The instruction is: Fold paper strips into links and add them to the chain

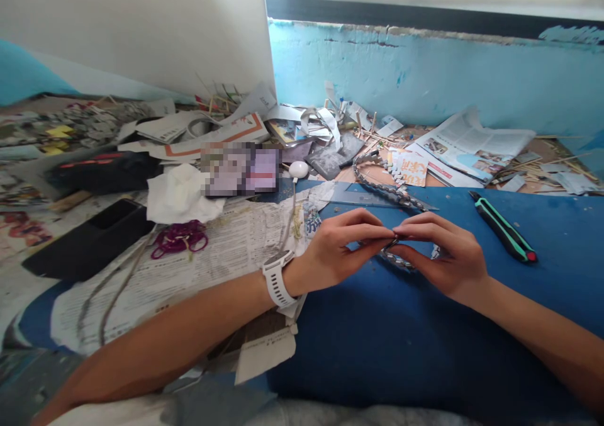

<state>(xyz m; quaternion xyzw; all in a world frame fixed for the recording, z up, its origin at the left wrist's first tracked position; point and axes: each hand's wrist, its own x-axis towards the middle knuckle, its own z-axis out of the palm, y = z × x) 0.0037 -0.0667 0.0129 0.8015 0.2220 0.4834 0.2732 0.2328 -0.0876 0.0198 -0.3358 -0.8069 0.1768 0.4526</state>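
A long braided strip [377, 187], grey and white and seemingly of folded paper, curves over the blue tabletop [377, 344] and runs behind and between my hands. My left hand [346, 245], with a white watch on the wrist, pinches a part of the strip between thumb and fingers. From the other side my right hand [446, 253] pinches the same spot, its fingertips touching those of my left hand. The exact piece between the fingertips is mostly hidden. Behind my left hand lies a clear ruler [352, 194].
A green and black cutter [504, 228] lies at the right. Newspapers [476, 149], thin sticks and paper scraps line the back. At the left are purple cord [182, 238], a white tissue [182, 193], a black case [89, 237] and a white round item [298, 170] with a cable.
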